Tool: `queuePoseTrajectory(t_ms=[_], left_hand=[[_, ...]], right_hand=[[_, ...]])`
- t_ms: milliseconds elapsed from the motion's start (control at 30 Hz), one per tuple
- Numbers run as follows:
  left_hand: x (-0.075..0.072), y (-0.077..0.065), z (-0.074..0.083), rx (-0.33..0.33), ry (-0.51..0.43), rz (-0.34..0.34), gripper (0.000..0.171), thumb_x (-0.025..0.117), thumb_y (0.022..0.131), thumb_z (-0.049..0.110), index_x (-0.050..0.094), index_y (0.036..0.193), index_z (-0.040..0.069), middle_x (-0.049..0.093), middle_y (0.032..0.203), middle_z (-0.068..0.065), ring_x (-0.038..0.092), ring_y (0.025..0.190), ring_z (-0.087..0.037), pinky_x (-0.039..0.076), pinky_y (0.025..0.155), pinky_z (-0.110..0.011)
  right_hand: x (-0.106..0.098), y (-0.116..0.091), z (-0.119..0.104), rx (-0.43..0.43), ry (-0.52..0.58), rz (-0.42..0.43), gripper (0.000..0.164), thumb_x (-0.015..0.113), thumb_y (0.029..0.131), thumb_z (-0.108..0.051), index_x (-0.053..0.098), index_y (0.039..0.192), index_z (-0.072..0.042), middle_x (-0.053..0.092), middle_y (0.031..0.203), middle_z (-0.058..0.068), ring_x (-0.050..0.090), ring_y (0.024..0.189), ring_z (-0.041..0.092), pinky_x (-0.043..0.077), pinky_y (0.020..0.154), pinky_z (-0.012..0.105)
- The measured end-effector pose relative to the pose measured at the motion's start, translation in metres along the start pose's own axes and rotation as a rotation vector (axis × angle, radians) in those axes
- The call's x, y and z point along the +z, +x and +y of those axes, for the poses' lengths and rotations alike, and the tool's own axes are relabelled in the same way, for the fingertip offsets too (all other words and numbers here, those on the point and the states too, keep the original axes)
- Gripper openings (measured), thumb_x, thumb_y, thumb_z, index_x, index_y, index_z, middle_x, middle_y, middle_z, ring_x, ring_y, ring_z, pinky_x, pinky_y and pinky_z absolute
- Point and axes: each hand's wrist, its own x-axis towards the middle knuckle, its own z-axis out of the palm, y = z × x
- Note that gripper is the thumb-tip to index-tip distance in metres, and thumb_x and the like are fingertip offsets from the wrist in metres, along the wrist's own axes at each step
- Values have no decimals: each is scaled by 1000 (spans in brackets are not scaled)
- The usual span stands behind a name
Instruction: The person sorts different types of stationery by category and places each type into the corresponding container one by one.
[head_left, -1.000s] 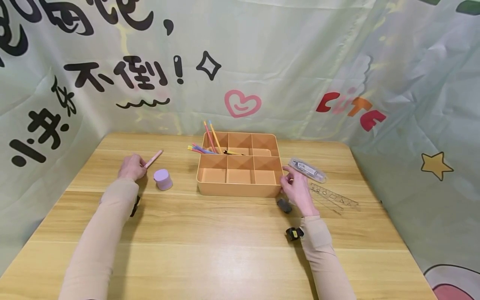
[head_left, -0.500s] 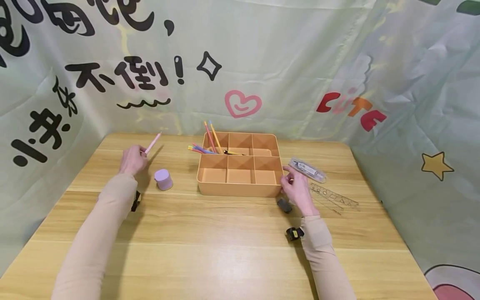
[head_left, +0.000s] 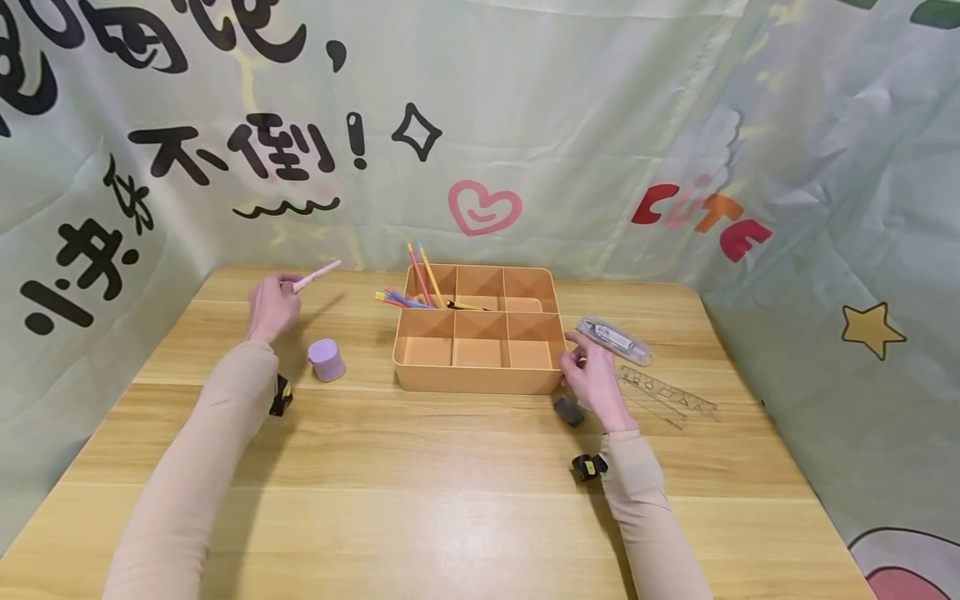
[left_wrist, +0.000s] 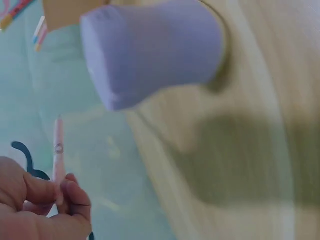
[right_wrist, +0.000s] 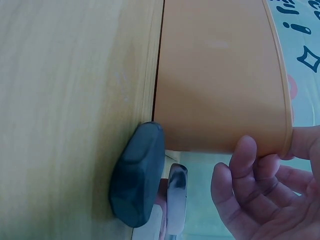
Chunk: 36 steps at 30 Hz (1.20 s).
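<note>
My left hand pinches a pink pen between thumb and fingers, above the left back of the table. In the left wrist view the pen points up from the fingertips. A lavender cylinder with a flat top stands on the table, nearer the front than that hand. At the right side of an orange-tan organizer box, my right hand holds the wall near the front corner. In the right wrist view one digit lies at the rim while curled fingers rest against the outside.
Colored pencils lean in the box's back left compartment. By its front right corner lies a dark rounded block. A clear oblong case and a transparent ruler lie to the right. A printed cloth hangs behind the table.
My left hand has lifted the pink pen off the table and moved toward the back, the pen swinging further to the right. The right hand and the box have stayed put.
</note>
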Motion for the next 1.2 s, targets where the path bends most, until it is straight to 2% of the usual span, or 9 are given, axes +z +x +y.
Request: queuePoseTrajectory(t_ms=[100,233,333,500,600,900,1067,1200], left_hand=[[3,-2,12,37,-59,114,38,38,106,11,64,129,-2,66,118,-27,55,96,-32,37,75,-28],[8,-5,31,72,-161,220,31,51,104,17,71,122,1,72,104,-21,57,75,-6,41,66,-15],[13,-6,44,89,-227,238,28,58,102,19,73,119,2,74,98,-19,51,62,8,42,55,-10],[20,-9,63,151,-237,234,25,62,99,17,75,116,4,77,102,-21,51,62,13,42,57,-10],[24,-12,75,172,-250,199,26,62,99,16,74,118,4,76,105,-22,54,65,11,42,59,-10],[39,-19,105,199,-343,100,26,65,96,14,73,118,4,75,110,-22,73,82,-11,50,65,-9],[49,-21,115,194,-362,69,24,70,94,14,74,115,4,76,108,-20,73,85,-17,51,65,-11],[59,-22,122,227,-342,52,23,71,92,15,76,113,3,77,104,-19,73,84,-23,50,64,-13]], right_hand=[[0,0,0,2,1,-2,43,53,95,-5,56,135,9,66,80,18,70,60,28,48,51,18],[0,0,-1,4,-1,-7,43,53,95,-6,56,136,9,66,81,18,71,63,31,49,52,18],[0,0,0,4,-3,-9,43,53,95,-6,55,136,9,66,81,18,71,63,30,49,52,18],[1,0,0,6,4,-7,43,53,95,-5,55,136,9,66,80,18,71,62,31,49,52,19],[1,0,0,7,8,-8,43,53,95,-5,55,136,9,66,80,18,71,63,32,49,52,19],[-1,0,0,18,13,-15,44,52,95,-6,55,136,9,65,81,18,71,65,31,51,53,18],[0,0,-1,22,25,-13,43,53,95,-6,55,136,9,64,80,17,71,64,31,52,52,17],[0,0,0,18,38,-7,44,52,95,-4,55,136,10,65,78,18,71,62,34,51,51,18]])
